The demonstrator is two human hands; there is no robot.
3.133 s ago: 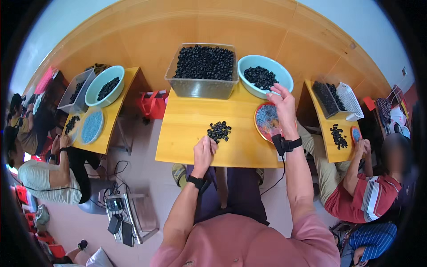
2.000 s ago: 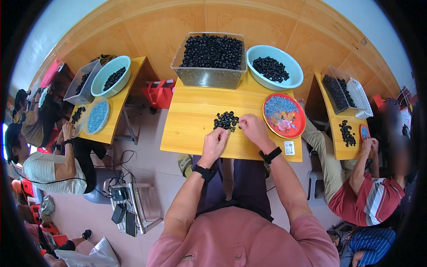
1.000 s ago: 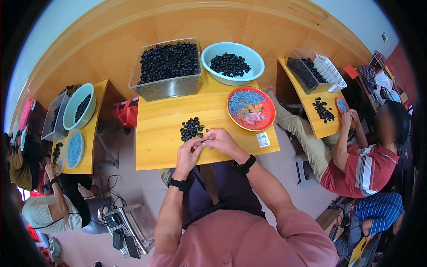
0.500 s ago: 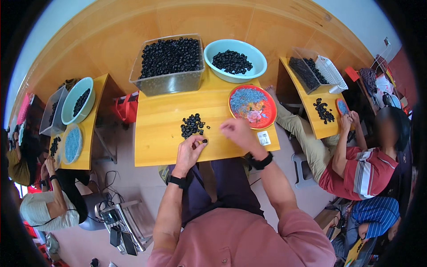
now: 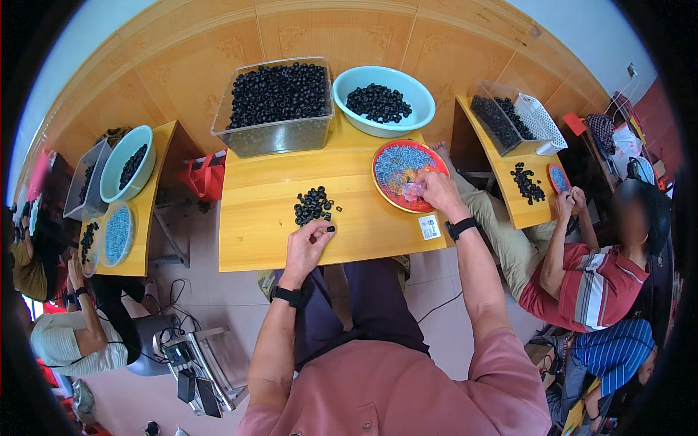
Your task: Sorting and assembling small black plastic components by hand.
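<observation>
Clear plastic tub [image 5: 276, 141], heaped with glossy black rings [image 5: 280, 93]; nearer, left hand [image 5: 305, 252], thumb and forefinger pinched on one black ring [image 5: 331, 229], loose pile [image 5: 311, 206] just beyond; pale-blue basin [image 5: 422, 103], more rings [image 5: 378, 103]; round red tray [image 5: 389, 190], fine blue bits [image 5: 404, 157]; right hand [image 5: 440, 193] over its near right side, fingers bent down, whether tips meet or hold a bit unclear

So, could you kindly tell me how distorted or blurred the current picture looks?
Head view: the wooden wall bows into an arc, and the picture's corners fall to black; head view, nearer the middle: the left hand looks fairly crisp, while the blue bits are too small to tell apart.
</observation>
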